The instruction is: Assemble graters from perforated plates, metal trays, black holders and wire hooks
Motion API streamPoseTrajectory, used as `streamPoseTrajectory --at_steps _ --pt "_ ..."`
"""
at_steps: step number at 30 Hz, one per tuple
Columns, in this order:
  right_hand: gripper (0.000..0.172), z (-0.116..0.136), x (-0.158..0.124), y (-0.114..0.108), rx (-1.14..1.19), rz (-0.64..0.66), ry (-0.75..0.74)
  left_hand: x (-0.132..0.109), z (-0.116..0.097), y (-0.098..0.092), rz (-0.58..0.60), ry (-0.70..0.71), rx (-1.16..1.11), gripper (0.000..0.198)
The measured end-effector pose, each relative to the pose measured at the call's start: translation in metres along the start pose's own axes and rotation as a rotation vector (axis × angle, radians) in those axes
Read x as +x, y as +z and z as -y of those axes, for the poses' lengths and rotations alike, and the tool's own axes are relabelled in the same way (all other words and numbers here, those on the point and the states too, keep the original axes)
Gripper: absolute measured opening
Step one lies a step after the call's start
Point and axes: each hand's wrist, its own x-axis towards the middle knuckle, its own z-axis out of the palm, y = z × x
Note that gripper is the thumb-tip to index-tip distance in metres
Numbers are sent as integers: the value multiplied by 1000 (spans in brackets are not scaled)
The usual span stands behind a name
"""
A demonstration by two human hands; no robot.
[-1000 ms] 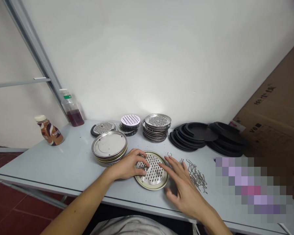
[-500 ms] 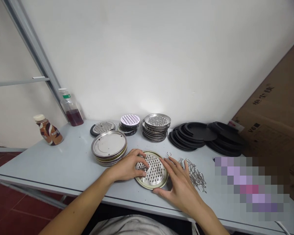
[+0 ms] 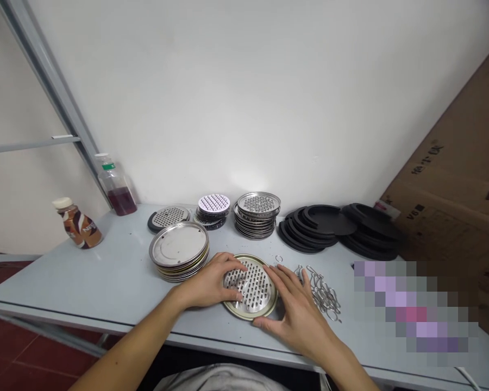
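Head view shows the left hand (image 3: 207,282) and right hand (image 3: 294,316) both spread open, pressing on a perforated metal disc (image 3: 253,286), which lies flat on the grey table (image 3: 85,282). Wire hooks (image 3: 323,290) lie just beside it.

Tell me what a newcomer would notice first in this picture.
The left hand and right hand lie on a perforated metal disc near the front of the table. Behind them stand stacks of metal discs, and to the right lie black rings and a heap of wire clips.

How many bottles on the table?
2: a brown-patterned drink bottle at the left end of the table, and a clear bottle of dark red liquid farther back, near the rear edge.
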Motion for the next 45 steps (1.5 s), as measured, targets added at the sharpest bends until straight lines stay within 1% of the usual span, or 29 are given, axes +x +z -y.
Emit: streamPoseTrajectory --at_steps 2,6,10,12,14,16,17,20,22,24,26,28,33,37,40,42,44,45 --pt "94 1 1 -1 6 -1 0 0 -1 0 -4 -4 12 56" --pt "93 3 2 -2 21 4 3 0 -3 0 1 -12 34 56" --pt "95 0 -1 0 35 0 -19 -13 -2 7 -53 -79 85 62" --pt "87 -4 -2 0 45 -30 -14 -25 1 13 -92 -127 118 63" --pt "69 -8 5 -6 42 -99 27 -37 4 19 -104 -156 149 72" --pt "53 -12 22 -18 3 -201 63 -47 7 23 -102 -169 187 83" --pt "49 -14 35 -25 -33 -257 47 -50 8 24 -107 -177 212 88" --pt "38 -20 86 -47 -193 -342 9 -52 10 27 -121 -201 274 94" --pt "36 -25 121 -57 -378 -349 44 -51 11 27 -119 -198 290 94" --pt "36 -30 147 -61 -431 -339 42 -49 11 27 -119 -186 290 94" --pt "35 -35 161 -60 -459 -315 19 -49 10 26 -119 -178 286 93" --pt "33 -38 165 -59 -477 -285 -12 -49 9 26 -115 -179 284 92" --pt "30 -44 164 -64 -475 -225 -75 -50 8 25 -116 -191 274 88" --pt "30 -49 169 -71 -442 -221 -107 -50 7 25 -139 -168 260 78" --pt "29 -50 171 -76 -412 -264 -129 -49 3 24 -147 -170 240 64" --pt "30 -47 168 -81 -396 -305 -138 -48 0 23 -149 -179 225 57" --pt "29 -38 159 -87 -340 -392 -150 -48 -2 22 -151 -181 211 54" --pt "27 -33 151 -90 -277 -467 -159 -48 -2 22 -155 -176 204 54"
